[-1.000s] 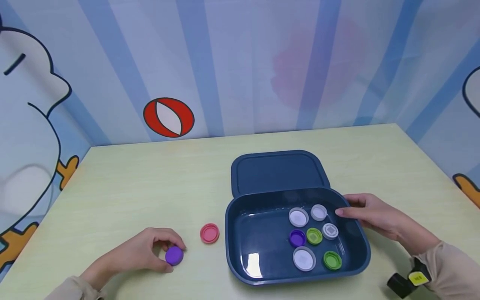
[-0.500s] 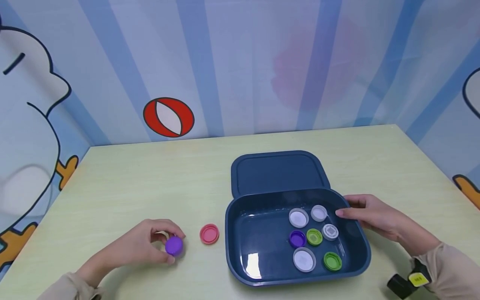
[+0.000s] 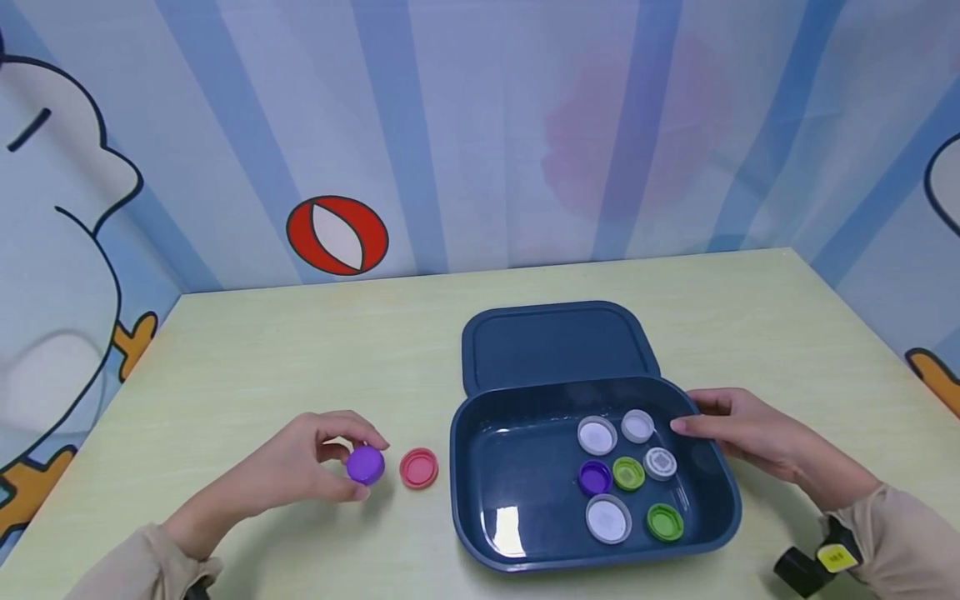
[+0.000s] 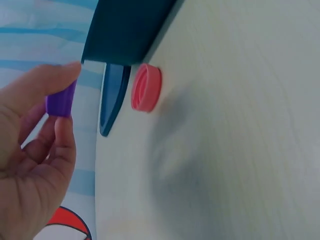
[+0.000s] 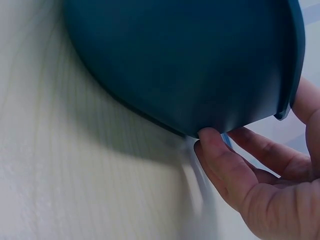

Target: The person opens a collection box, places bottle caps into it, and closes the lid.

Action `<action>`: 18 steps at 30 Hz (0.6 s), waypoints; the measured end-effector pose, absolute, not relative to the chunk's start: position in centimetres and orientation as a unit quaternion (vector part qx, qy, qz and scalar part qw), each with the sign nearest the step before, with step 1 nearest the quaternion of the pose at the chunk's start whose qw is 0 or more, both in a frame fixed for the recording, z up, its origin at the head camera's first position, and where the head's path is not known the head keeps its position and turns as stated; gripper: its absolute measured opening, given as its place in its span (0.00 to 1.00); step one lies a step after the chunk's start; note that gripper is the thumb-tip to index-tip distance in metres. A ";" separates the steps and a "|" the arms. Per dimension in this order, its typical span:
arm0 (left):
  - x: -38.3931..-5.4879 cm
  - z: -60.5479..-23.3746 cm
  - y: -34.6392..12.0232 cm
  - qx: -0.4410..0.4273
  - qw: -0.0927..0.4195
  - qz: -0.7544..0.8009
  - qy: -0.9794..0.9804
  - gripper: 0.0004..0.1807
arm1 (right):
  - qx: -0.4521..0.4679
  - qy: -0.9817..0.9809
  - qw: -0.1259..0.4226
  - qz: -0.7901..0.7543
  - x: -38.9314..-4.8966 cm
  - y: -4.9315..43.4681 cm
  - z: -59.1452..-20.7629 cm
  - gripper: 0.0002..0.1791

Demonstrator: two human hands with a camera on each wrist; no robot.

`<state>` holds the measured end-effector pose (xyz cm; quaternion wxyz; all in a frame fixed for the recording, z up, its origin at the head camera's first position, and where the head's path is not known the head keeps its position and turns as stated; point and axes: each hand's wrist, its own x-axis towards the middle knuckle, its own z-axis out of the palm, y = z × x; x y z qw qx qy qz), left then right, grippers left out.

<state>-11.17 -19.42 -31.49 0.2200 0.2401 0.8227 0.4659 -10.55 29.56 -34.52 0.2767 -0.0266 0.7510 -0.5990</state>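
My left hand pinches a purple bottle cap between thumb and fingers. In the left wrist view the cap shows side-on, raised over the table. Just right of it lies a pinkish-red cap, outside the dark blue plastic box. My right hand holds the box's right rim, thumb over the edge; in the right wrist view its fingertips press the box's outer wall. Inside the box's right half lie several caps: white ones, green ones and a purple one.
A dark blue lid lies behind the box, partly covered by its back rim. The pale wooden table ends at a striped cartoon backdrop. On the right wrist sits a black strap with a yellow label.
My left hand has lifted the purple cap off the table and moved it right and away from me, toward the red cap. The right hand and box stay still.
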 end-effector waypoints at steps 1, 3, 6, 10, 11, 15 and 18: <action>-11.2 -31.3 -19.1 0.237 0.219 0.464 0.825 0.20 | -0.026 0.751 0.276 -0.598 -10.6 29.6 -34.5 0.34; -11.2 -31.0 -18.6 0.230 0.213 0.460 0.831 0.20 | -0.026 0.751 0.276 -0.599 -10.6 29.5 -34.5 0.34; -11.4 -30.6 -17.9 0.213 0.211 0.456 0.838 0.21 | -0.026 0.750 0.276 -0.600 -10.5 29.5 -34.5 0.34; -11.6 -30.2 -17.1 0.202 0.208 0.456 0.841 0.22 | -0.031 0.748 0.275 -0.603 -10.5 29.5 -34.5 0.33; -11.7 -30.0 -16.8 0.201 0.207 0.458 0.841 0.23 | -0.032 0.748 0.275 -0.604 -10.5 29.5 -34.5 0.33; -11.9 -29.6 -16.1 0.198 0.204 0.462 0.840 0.23 | -0.032 0.749 0.273 -0.603 -10.5 29.5 -34.5 0.33; -11.9 -29.3 -15.5 0.193 0.206 0.463 0.840 0.23 | -0.029 0.751 0.272 -0.601 -10.5 29.5 -34.5 0.33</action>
